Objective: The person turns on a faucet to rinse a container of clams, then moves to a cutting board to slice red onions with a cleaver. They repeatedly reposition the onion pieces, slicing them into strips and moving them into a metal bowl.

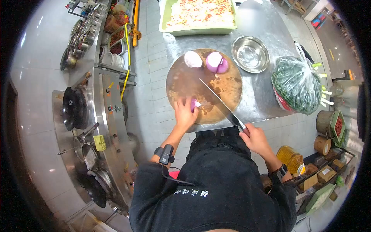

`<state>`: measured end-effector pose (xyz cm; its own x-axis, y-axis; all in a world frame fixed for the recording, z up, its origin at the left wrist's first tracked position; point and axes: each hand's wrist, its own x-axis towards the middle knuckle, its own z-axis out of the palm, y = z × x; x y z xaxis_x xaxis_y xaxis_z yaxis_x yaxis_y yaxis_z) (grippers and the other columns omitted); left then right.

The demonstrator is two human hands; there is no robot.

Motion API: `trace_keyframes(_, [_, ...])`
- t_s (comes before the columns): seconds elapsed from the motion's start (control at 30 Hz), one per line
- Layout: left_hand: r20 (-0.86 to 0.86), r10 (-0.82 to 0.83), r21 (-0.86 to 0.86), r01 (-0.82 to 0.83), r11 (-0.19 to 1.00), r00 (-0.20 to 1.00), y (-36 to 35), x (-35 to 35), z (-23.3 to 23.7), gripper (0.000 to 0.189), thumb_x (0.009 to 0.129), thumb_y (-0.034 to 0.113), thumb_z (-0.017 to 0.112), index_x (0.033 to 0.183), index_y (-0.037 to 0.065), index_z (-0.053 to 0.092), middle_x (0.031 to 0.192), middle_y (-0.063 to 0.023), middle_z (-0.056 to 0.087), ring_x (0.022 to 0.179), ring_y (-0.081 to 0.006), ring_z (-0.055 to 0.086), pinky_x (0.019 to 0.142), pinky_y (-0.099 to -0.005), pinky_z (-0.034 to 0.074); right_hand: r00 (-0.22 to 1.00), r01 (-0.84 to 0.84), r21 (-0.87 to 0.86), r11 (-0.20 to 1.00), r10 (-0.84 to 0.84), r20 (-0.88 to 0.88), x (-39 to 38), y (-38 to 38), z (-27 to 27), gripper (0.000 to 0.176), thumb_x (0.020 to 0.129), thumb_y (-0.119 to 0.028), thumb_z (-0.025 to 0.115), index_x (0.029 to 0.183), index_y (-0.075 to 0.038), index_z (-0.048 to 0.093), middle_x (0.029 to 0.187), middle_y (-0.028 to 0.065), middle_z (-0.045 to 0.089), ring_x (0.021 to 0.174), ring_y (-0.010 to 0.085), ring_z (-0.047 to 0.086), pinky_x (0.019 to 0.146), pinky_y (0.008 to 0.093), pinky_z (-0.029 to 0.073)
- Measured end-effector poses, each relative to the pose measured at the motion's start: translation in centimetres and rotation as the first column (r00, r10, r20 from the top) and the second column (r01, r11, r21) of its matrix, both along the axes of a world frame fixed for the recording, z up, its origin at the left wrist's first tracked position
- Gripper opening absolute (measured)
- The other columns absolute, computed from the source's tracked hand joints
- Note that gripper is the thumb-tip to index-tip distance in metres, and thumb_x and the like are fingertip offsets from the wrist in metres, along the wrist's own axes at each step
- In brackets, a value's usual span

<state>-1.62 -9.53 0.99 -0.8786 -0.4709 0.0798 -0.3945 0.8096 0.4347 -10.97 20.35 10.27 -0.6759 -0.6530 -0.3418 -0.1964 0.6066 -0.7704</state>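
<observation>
My left hand [185, 114] is closed over a piece of red onion [193, 104] near the front left of the round wooden chopping board [205, 89]. A little white cut face shows beside my fingers. In my right hand [254, 138], the handle of a kitchen knife [222, 101] is gripped at the table's front edge. Its long blade points away and to the left, over the board. Towards the board's far side lie an onion half with a pale face [193, 59] and purple onion pieces [216, 63] close together.
Behind the board is a green tray [198, 31] of chopped food. Right of the board stand a steel bowl [250, 54] and a plastic bag of green onions [296, 85]. A stove with woks [70, 102] is at left; crates and a basket [339, 127] are at right.
</observation>
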Motion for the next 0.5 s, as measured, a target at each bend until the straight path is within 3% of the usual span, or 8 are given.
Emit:
trace_keyframes(0.13, [0.085, -0.03, -0.082, 0.037, 0.996, 0.996, 0.9, -1.1, -0.4, 0.053, 0.073, 0.012, 0.069, 0.123, 0.01, 0.056, 0.117, -0.019, 0.051, 0.108, -0.0391, 0.046, 0.095, -0.0473, 0.041, 0.998, -0.056, 0.026, 0.998, 0.056, 0.0, -1.0, 0.5, -0.5, 0.024, 0.085, -0.017, 0.067, 0.092, 0.002, 0.053, 0.075, 0.0205, 0.064, 0.071, 0.0418, 0.063, 0.062, 0.0491, 0.047])
trace_keyframes(0.23, [0.003, -0.177, -0.108, 0.176, 0.978, 0.984, -0.5, -1.5, -0.2, 0.05, 0.072, 0.011, 0.069, 0.121, 0.009, 0.057, 0.119, -0.0178, 0.053, 0.109, -0.0383, 0.048, 0.096, -0.0469, 0.041, 0.995, -0.091, 0.017, 0.996, 0.09, 0.036, -2.1, 0.7, -1.0, 0.024, 0.085, -0.017, 0.066, 0.091, 0.002, 0.052, 0.076, 0.0211, 0.065, 0.073, 0.0422, 0.063, 0.065, 0.0502, 0.048])
trace_keyframes(0.37, [-0.142, -0.106, -0.028, 0.103, 0.994, 0.984, -1.1, -0.3, 0.8, 0.05, 0.069, 0.009, 0.074, 0.116, 0.006, 0.058, 0.122, -0.0177, 0.055, 0.112, -0.0378, 0.051, 0.097, -0.046, 0.042, 0.99, -0.128, 0.02, 0.992, 0.126, 0.062, -3.0, 0.7, -1.2, 0.023, 0.086, -0.017, 0.065, 0.091, 0.002, 0.052, 0.077, 0.0205, 0.066, 0.075, 0.0424, 0.063, 0.067, 0.0514, 0.048])
trace_keyframes(0.5, [-0.127, -0.093, 0.035, 0.098, 0.995, 0.988, 0.5, 1.7, 0.5, 0.044, 0.073, 0.008, 0.074, 0.115, 0.006, 0.06, 0.12, -0.0184, 0.056, 0.109, -0.0417, 0.051, 0.093, -0.0474, 0.044, 0.984, -0.175, 0.006, 0.985, 0.175, -0.025, -2.7, 0.6, -0.8, 0.023, 0.086, -0.017, 0.065, 0.093, 0.001, 0.052, 0.08, 0.0193, 0.067, 0.077, 0.0417, 0.064, 0.068, 0.0512, 0.049])
